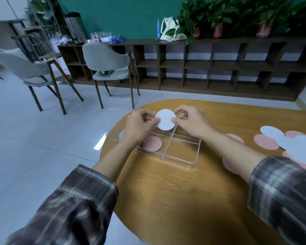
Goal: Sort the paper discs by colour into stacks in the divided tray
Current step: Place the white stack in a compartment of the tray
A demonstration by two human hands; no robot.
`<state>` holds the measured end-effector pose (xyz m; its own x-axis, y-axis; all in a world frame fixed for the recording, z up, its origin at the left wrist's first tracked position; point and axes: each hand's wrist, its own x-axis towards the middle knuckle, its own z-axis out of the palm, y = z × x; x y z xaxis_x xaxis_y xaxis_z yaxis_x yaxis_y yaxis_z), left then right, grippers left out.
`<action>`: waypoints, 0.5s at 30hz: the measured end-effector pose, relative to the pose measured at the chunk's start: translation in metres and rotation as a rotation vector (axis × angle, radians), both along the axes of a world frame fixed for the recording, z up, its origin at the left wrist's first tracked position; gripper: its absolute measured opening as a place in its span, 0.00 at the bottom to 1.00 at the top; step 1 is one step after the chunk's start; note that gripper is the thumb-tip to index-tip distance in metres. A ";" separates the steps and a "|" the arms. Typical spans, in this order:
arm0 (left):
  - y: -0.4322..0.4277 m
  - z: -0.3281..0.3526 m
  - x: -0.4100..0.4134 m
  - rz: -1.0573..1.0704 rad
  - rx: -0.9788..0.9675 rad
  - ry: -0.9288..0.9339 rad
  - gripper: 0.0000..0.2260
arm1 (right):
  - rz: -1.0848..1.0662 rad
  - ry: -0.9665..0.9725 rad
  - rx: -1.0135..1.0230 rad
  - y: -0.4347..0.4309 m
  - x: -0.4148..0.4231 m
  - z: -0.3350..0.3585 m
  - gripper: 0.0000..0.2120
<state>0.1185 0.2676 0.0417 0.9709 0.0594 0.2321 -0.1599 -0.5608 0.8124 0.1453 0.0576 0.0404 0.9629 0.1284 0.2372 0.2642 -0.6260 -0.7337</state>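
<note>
A clear divided tray (181, 160) sits on the wooden table (175, 200). A pink disc (153, 144) lies in its near-left compartment. My left hand (140, 127) and my right hand (191, 122) both pinch one white disc (165, 122) by its edges, held over the tray's far-left compartment. Loose pink discs (265, 142) and pale blue-white discs (272, 134) lie scattered on the table to the right. Another pink disc (229, 166) shows under my right forearm.
A pale disc (121, 135) peeks out at the table's left edge behind my left wrist. Two grey chairs (109, 68) stand on the tiled floor beyond the table. A dark cubby shelf (219, 68) with potted plants lines the back wall.
</note>
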 end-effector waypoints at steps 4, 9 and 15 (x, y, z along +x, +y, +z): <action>0.006 -0.007 0.022 0.010 0.089 0.068 0.04 | -0.019 0.058 -0.052 0.012 0.028 -0.014 0.09; 0.005 -0.017 0.047 0.026 0.252 0.081 0.07 | -0.035 0.113 -0.104 0.012 0.043 -0.025 0.10; 0.003 -0.030 0.057 0.059 0.349 0.036 0.07 | -0.048 0.083 -0.157 0.020 0.051 -0.036 0.13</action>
